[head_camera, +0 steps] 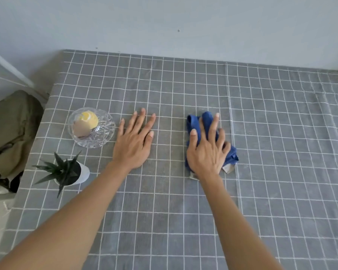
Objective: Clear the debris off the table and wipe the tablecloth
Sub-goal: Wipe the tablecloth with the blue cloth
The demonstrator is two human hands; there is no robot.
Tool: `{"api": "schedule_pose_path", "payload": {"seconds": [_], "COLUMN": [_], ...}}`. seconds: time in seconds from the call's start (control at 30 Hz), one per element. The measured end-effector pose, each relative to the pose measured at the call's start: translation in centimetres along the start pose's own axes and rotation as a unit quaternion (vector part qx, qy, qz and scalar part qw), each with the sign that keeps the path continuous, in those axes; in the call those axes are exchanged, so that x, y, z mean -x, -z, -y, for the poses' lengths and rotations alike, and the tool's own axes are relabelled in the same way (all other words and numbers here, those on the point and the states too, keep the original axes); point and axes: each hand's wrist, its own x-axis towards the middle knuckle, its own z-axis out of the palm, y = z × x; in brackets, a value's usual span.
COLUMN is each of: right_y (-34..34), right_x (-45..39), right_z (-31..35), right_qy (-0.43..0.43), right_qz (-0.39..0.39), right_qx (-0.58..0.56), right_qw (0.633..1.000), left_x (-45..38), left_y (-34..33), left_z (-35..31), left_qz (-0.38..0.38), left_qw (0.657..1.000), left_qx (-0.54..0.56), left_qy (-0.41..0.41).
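Two bare forearms reach in from the bottom edge, over a tabletop covered by a grey tablecloth (pixel 183 221) with a white grid. Left hand (pixel 134 141) lies palm down on the cloth, flat, its fingers (pixel 142 118) stretched out and spread slightly apart, holding nothing. Right hand (pixel 206 151) presses down on a crumpled blue rag (pixel 207 118), its fingers spread over the folds rather than closed round them; rag bunches out past the fingertips at the far side and out to the right by the wrist, where a pale corner or tag shows. Rag sits right of the tabletop's middle, just left of a lengthwise crease in the tablecloth.

Just left of the left hand stands a cut-glass bowl (pixel 103 137). Inside it lie a yellow ball-like lump (pixel 90 118) and a pale, crumpled scrap (pixel 80 128); what either is cannot be told. Nearer the camera than the bowl, close to the tabletop's left edge, a small spiky green plant (pixel 61 170) grows in a white pot (pixel 84 173).

Off the tabletop's left edge sits an olive-green bag (pixel 10 123). A pale wall (pixel 164 22) runs along the far side. No loose debris shows on the visible cloth.
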Motion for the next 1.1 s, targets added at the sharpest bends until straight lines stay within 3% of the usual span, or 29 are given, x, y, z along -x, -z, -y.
{"api": "schedule_pose_path", "payload": {"seconds": [0.07, 0.23, 0.5, 0.73, 0.87, 0.97, 1.1], "right_y": [-0.2, -0.7, 0.1, 0.2, -0.5, -0.3, 0.6], "right_x": [0.1, 1.7, 0.7, 0.0, 2.2, 1.6, -1.0], "right_z": [0.2, 2.7, 0.6, -0.2, 3.7, 2.5, -1.9], "right_qy": [-0.013, 0.110, 0.176, 0.034, 0.088, 0.117, -0.038], "right_qz": [0.008, 0.018, 0.059, 0.027, 0.047, 0.032, 0.001], "right_qx": [-0.012, -0.021, 0.010, -0.010, -0.042, -0.014, -0.015], "right_qw": [1.000, 0.993, 0.983, 0.999, 0.994, 0.992, 0.999], "left_x": [0.0, 0.0, 0.0, 0.0, 0.0, 0.0, -0.1], "left_y": [-0.2, -0.3, -0.4, -0.5, -0.4, -0.4, -0.5], "left_z": [0.1, 0.1, 0.2, 0.2, 0.2, 0.2, 0.2], "left_qz": [0.003, -0.002, -0.008, -0.012, -0.015, -0.009, -0.004], "left_qw": [1.000, 1.000, 1.000, 1.000, 1.000, 1.000, 1.000], "left_qx": [-0.013, -0.023, -0.019, -0.016, -0.022, -0.019, -0.022], "left_qy": [0.005, 0.007, 0.001, -0.001, 0.002, 0.004, 0.006]}}
